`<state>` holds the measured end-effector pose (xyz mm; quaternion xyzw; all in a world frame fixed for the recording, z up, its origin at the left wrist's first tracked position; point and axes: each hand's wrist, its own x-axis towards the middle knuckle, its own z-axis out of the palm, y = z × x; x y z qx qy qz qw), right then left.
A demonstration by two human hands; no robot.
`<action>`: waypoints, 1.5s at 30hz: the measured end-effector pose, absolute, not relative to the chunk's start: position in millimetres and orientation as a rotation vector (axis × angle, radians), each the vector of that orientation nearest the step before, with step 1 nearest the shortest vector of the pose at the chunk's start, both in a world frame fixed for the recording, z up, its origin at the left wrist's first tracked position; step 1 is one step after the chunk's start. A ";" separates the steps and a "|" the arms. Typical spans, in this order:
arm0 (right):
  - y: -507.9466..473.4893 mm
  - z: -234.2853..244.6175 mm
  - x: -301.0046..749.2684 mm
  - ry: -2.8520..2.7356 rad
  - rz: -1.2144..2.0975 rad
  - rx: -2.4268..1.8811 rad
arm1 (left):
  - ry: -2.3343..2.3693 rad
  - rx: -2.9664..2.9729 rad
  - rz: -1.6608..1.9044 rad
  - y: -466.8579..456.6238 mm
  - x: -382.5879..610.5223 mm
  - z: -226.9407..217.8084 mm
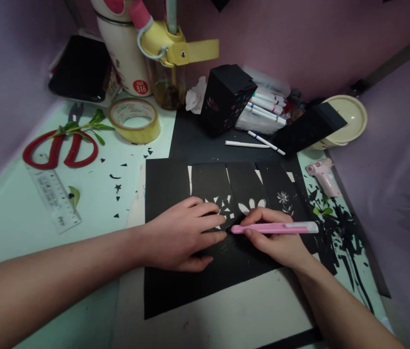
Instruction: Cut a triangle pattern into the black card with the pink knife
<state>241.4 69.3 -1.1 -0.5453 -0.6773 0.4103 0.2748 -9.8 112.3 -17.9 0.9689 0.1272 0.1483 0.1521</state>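
A sheet of black card (179, 291) with cut-out petals, slits and small shapes lies on a pale board (205, 320). My left hand (186, 232) rests flat on the card, fingers spread beside the group of small cut-outs. In a pen grip, my right hand (277, 242) holds a pink craft knife (270, 228). Its dark tip points left and meets the card close to my left fingertips; the blade itself is too small to make out. White petal-shaped openings (252, 206) show just above my right fingers.
Red-handled scissors (52, 152), a clear ruler (54, 198) and a tape roll (135, 121) lie left. Bottles (168, 72), a black box (223, 99) and white markers (263, 109) stand behind. Black paper scraps (343, 237) and a small pink tool (324, 177) are right.
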 end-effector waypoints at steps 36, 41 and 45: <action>71.2 -1.6 238.5 -1.805 1.084 -1.540 | 0.346 2.822 0.430 112.3 -9.0 -19.6; 72.3 -0.7 237.9 -1.790 1.064 -1.550 | 0.352 2.814 0.455 112.2 -9.3 -20.0; 72.3 -1.4 237.8 -1.791 1.046 -1.553 | 0.347 2.809 0.480 111.9 -9.5 -21.4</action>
